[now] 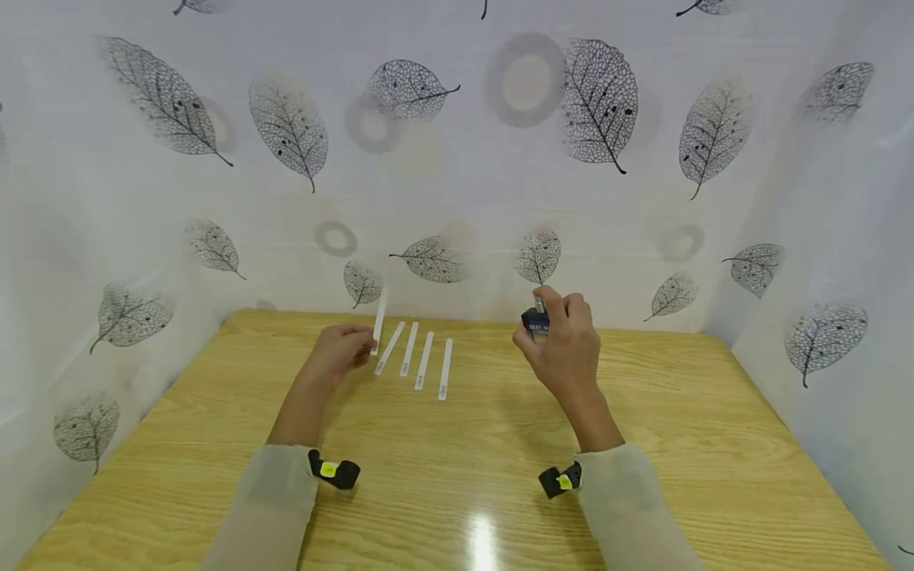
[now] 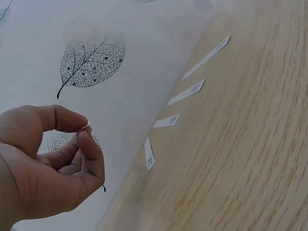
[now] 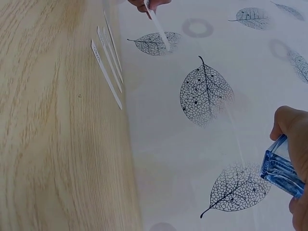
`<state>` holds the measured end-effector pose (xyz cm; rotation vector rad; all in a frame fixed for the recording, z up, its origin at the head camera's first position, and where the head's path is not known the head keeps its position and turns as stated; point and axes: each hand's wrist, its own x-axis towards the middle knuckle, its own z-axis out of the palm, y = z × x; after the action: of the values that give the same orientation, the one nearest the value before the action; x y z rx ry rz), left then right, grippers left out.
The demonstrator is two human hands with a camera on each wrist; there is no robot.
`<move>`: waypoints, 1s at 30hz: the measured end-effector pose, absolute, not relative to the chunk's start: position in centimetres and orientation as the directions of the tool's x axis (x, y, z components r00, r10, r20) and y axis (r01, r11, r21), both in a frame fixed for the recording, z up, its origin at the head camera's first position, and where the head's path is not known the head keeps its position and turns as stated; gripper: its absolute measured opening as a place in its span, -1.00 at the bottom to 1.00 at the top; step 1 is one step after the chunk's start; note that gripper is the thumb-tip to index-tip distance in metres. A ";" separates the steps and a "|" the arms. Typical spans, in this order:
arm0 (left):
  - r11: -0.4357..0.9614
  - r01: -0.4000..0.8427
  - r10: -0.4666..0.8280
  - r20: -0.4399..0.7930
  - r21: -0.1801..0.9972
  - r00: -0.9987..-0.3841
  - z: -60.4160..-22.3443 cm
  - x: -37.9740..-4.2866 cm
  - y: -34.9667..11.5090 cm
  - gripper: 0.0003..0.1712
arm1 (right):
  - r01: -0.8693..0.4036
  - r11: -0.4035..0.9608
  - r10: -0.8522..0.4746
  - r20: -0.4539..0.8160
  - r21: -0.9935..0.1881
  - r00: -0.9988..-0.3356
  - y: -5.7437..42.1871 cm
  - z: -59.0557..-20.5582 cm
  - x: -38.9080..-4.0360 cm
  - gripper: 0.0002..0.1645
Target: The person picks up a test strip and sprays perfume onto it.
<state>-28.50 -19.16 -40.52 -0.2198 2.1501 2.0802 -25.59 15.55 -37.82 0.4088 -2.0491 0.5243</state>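
Between thumb and fingertips, my left hand [image 1: 341,354] pinches the lower end of a white paper test strip [image 1: 381,317], which stands up above the table. My right hand [image 1: 571,345] grips a dark blue perfume bottle [image 1: 535,321], its index finger on the silver spray top [image 1: 539,304]. In the right wrist view the bottle [image 3: 281,171] looks clear blue, partly covered by the fingers. Several more white test strips [image 1: 424,361] lie in a slanted row just right of my left hand, their printed ends toward me.
The wooden table [image 1: 443,460] reaches back to a pale curtain [image 1: 457,190] with dark leaf prints, which also hangs at both sides. A black band-mounted device sits on each wrist, the left one [image 1: 336,469] and the right one [image 1: 560,480].
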 end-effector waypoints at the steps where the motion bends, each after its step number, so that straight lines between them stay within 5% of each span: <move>1: 0.035 -0.206 -0.009 -0.206 0.978 -0.979 -40.5 -28.5 -19.2 -0.57 | -0.483 0.853 -0.077 0.865 -0.200 -0.495 15.6 -37.8 -25.6 -0.32; 30: 0.414 -0.217 -0.119 -0.184 0.884 -0.976 -42.3 -28.9 -19.5 -0.65 | -0.479 0.859 -0.106 0.854 -0.179 -0.509 15.7 -37.8 -25.7 -0.45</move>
<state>-28.86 -19.49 -42.33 -0.3051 2.5633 1.6233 -25.71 15.70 -37.78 0.4255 -2.0761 0.4942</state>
